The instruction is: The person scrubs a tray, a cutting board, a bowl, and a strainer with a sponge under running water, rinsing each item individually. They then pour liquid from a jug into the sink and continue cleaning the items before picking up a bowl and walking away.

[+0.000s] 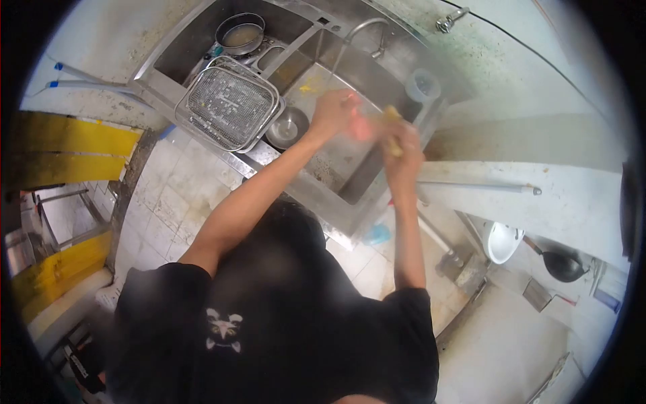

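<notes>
Over the right basin of the steel sink (pixel 321 176), my left hand (pixel 333 116) is closed on a small pink thing (pixel 361 126), too smeared by motion to name. To its right, my right hand (pixel 406 153) grips a yellowish, sponge-like piece (pixel 394 147) that shows between the fingers. The two hands are close together, and blur between them hides whether the things touch. A thin stream of water (pixel 336 66) runs from the curved faucet (pixel 367 24) behind my left hand. Yellow scraps (pixel 308 88) lie in the basin.
Wire-mesh baskets (pixel 229 108) lie stacked across the sink's left part, beside a steel bowl (pixel 288 128). A round pan (pixel 240 35) with cloudy liquid sits in the left basin. A clear plastic tub (pixel 422 85) stands at the back right. A wok (pixel 564 266) hangs at right.
</notes>
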### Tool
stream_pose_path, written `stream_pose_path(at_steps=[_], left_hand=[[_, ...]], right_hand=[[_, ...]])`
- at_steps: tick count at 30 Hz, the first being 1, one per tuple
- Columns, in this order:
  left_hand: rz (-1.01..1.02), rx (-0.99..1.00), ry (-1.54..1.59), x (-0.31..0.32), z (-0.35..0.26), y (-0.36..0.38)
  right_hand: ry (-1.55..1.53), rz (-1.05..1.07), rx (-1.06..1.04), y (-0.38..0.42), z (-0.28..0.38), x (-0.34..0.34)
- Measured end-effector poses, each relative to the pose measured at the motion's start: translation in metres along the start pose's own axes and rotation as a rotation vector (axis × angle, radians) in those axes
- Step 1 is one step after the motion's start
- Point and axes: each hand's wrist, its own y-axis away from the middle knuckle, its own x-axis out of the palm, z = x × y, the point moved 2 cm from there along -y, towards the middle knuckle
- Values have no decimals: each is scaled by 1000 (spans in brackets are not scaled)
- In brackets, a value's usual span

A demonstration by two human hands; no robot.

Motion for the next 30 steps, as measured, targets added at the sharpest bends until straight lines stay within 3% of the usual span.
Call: stream_pose_path(at_steps=[1,3,7,9,10,12,13,15,16,19,21,22,23,25,27,29,30], left_hand=[[19,-1,-2,4,-1,2],[29,-64,58,7,-2,-2],[-25,-136,267,-3,14,-7],[-48,-165,182,-10,8,-4],[-55,-159,184,-9,8,-5],[-42,-131,306,-3,12,-1],[-31,-135,296,-1,11,1],[18,-251,565,6,0,5],[44,-247,552,8,-3,7],[67,-274,737,11,-3,2],[97,-351,776,22,3,6],[106,-352,768,30,5,9],[126,-268,660,40,3,12],[163,-190,545,54,3,17],[-93,255,-270,58,-3,18],[-129,310,-368,64,0,24],[-171,364,-467,66,3,25]], right_hand=[[7,-9,16,0,-1,5],[277,240,-405,-2,2,21],[220,369,-561,12,-13,17],[87,96,-21,10,-28,10],[85,96,-30,10,-31,13],[-233,-310,289,8,-21,12],[-235,-318,302,6,-13,15],[114,-23,-30,3,5,20],[121,-46,-15,11,-1,21],[-78,-202,168,19,-24,32],[-621,-417,627,18,-29,37],[-655,-384,610,13,-28,38],[-656,-397,614,3,-17,37],[-626,-230,697,-9,1,40],[-708,-186,734,-6,-11,53],[-792,-119,763,5,-21,65],[-806,-131,892,13,-27,71]])
